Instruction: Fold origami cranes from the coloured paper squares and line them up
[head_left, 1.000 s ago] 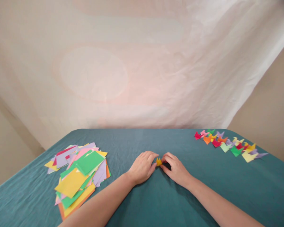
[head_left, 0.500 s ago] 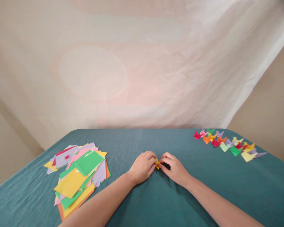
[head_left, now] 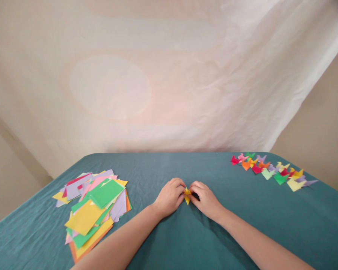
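Note:
Between my two hands is a small folded piece of yellow paper [head_left: 187,198], pointed at its near end. My left hand [head_left: 170,198] pinches its left side with closed fingers. On the other side my right hand [head_left: 205,200] grips it between thumb and fingers. Parts of the folds are hidden behind my fingertips. Both hands are low over the green tablecloth [head_left: 169,243], close together near the middle of the table.
A loose pile of coloured paper sheets [head_left: 84,217] spreads over the left side of the table. Several small folded paper cranes [head_left: 280,179] stand in rows at the far right. A pale cloth [head_left: 169,75] hangs behind the table's back edge.
More of the yellow paper now shows between my fingers, its lower point reaching further toward me. My hands have shifted only slightly.

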Demonstrator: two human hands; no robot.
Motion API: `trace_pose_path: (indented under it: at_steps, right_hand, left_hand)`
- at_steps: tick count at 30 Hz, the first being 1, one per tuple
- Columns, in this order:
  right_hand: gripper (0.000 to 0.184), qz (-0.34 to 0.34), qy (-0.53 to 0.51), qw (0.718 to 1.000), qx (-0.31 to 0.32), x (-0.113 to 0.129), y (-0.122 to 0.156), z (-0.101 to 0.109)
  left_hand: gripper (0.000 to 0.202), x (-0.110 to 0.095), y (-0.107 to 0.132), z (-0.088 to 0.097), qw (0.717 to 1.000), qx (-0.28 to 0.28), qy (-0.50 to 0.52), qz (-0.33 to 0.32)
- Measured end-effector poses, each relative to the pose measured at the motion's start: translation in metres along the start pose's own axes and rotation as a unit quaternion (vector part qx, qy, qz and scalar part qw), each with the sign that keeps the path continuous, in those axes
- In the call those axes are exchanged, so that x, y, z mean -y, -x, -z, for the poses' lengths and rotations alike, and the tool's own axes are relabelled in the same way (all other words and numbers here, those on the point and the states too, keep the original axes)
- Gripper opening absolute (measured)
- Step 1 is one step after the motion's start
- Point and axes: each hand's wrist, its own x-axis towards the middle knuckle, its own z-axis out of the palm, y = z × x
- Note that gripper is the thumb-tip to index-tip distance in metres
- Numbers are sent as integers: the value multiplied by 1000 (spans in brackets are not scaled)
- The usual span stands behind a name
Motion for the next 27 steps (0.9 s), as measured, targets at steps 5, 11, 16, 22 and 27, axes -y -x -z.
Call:
trace_pose_path:
  at_steps: [5,11,16,22,27]
  right_hand:
    - [7,-1,16,1000,1,2,-1,1]
    - [8,-11,55,998,18,5,-3,0]
    - [8,-12,44,999,6,3,-1,-1]
    - [5,-14,-28,999,-29,5,1,1]
    - [10,14,-80,994,-66,7,1,5]
  left_hand:
    - [12,2,-4,-4,1000,0,14,13]
    - [11,-1,-5,-2,1000,12,-19,21]
    - [8,0,-3,-2,1000,2,-9,26]
    - [9,4,-2,-5,999,-16,22,36]
    - [10,3,-1,-3,999,-24,32,36]
